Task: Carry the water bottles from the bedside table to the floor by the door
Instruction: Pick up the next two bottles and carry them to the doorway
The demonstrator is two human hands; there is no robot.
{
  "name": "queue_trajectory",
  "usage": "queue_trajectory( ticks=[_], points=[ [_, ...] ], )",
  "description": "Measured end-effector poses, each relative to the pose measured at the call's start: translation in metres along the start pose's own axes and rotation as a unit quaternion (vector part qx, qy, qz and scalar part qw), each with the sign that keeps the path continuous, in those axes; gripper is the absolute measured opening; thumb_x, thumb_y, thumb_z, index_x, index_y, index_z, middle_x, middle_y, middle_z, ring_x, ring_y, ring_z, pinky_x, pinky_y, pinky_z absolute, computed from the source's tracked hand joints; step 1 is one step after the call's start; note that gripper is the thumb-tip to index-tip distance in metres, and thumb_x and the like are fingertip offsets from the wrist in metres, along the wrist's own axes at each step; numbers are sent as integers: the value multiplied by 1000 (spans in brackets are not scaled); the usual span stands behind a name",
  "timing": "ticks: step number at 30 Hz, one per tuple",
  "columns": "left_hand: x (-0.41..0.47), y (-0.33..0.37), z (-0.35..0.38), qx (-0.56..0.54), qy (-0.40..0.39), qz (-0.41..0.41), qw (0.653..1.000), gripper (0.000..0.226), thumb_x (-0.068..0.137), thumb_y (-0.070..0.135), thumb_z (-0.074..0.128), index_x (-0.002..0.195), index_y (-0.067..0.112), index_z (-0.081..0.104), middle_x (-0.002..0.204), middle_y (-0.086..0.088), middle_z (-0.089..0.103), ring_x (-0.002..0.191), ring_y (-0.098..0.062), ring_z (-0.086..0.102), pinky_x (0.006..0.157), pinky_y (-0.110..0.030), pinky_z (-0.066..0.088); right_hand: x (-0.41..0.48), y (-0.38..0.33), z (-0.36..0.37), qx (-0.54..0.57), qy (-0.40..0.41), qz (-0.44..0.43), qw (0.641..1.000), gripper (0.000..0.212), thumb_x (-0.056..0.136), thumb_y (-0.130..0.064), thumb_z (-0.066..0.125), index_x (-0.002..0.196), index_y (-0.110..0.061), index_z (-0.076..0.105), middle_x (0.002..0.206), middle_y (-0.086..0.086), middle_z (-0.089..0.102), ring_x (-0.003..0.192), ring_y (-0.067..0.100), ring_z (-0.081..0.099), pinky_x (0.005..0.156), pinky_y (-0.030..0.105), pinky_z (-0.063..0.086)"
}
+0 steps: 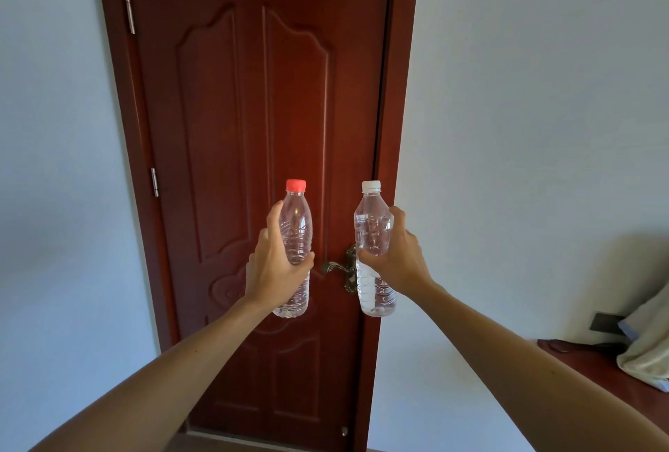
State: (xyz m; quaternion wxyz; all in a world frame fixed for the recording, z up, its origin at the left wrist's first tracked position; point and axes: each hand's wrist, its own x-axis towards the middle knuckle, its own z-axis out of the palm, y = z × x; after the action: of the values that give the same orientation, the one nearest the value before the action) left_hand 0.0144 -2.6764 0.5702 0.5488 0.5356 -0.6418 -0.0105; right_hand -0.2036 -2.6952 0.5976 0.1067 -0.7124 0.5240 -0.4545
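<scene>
**Both bottles in hand at the door, floor not yet reached**

Head view: your left hand (pixel 275 270) is wrapped round the middle of the red-capped bottle (pixel 297 231), with the thumb up its side. Your right hand (pixel 398 256) grips the white-capped bottle (pixel 374 296) at its waist in the same way. Both bottles stand upright in the air, near the door (pixel 231 108) and either side of its handle (pixel 340 267), well above the floor.

Treat them as thin-walled and soft. A hard squeeze would likely buckle the plastic, and the smooth shoulders may slip, so the ribbed middle is the best place to hold. Their weight depends on the fill, which I cannot read for certain.

Both are clear, ribbed, without labels, and capped. At the right lies a dark red-brown surface (pixel 579 364) with pale cloth (pixel 648 350) on it.
</scene>
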Motion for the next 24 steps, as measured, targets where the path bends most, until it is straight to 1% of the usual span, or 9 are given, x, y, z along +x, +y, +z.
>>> queue_trajectory(
  ticks=[3, 7, 11, 13, 16, 20, 24],
  points=[
    [9, -8, -1, 11, 10, 4, 1000, 98, 74, 33, 78, 146, 42, 13, 123, 5, 57, 90, -13, 65, 76, -44, 57, 14, 0, 10, 10, -1, -7, 1000, 73, 73, -23, 79, 126, -27, 28, 99, -7, 58, 76, 6, 62, 62, 23, 50],
    [19, -21, -4, 15, 20, 2, 1000, 98, 73, 31, 79, 146, 41, 14, 124, 6, 57, 92, -13, 65, 77, -42, 55, 34, -1, 27, 19, -8, -20, 1000, 68, 74, -24, 78, 121, -29, 30, 94, -8, 61, 71, 7, 64, 60, 23, 51],
    [33, -38, -8, 28, 35, -1, 999, 97, 72, 32, 79, 146, 41, 17, 121, 9, 58, 91, -9, 64, 74, -33, 50, 56, -2, 48, 32, -22, -34, 999, 69, 74, -25, 78, 122, -29, 29, 91, -13, 58, 73, 6, 63, 60, 22, 50],
    [40, -46, -8, 36, 46, -4, 998, 97, 71, 33, 80, 145, 41, 18, 120, 10, 59, 92, -7, 63, 75, -31, 49, 68, -1, 62, 31, -36, -46, 998, 71, 73, -25, 79, 122, -30, 28, 92, -13, 58, 73, 7, 64, 63, 26, 53],
    [54, -60, -7, 55, 61, -5, 997, 97, 70, 33, 81, 146, 39, 20, 117, 8, 60, 89, -6, 61, 74, -28, 48, 88, 3, 83, 38, -52, -55, 996, 71, 72, -26, 78, 121, -32, 27, 93, -12, 60, 74, 10, 65, 69, 36, 58],
    [76, -80, -5, 67, 75, -25, 995, 98, 69, 33, 82, 145, 40, 20, 114, 8, 61, 88, -6, 63, 78, -39, 55, 120, 5, 109, 44, -75, -64, 994, 69, 72, -27, 77, 120, -32, 27, 87, -13, 58, 73, 9, 64, 72, 42, 57],
    [101, -98, 0, 88, 94, -40, 991, 98, 68, 35, 82, 144, 44, 20, 108, 7, 62, 86, -8, 63, 78, -42, 56, 157, 6, 133, 61, -89, -78, 991, 68, 71, -31, 77, 119, -31, 28, 90, -11, 59, 78, 15, 65, 75, 47, 57]
  ],
)
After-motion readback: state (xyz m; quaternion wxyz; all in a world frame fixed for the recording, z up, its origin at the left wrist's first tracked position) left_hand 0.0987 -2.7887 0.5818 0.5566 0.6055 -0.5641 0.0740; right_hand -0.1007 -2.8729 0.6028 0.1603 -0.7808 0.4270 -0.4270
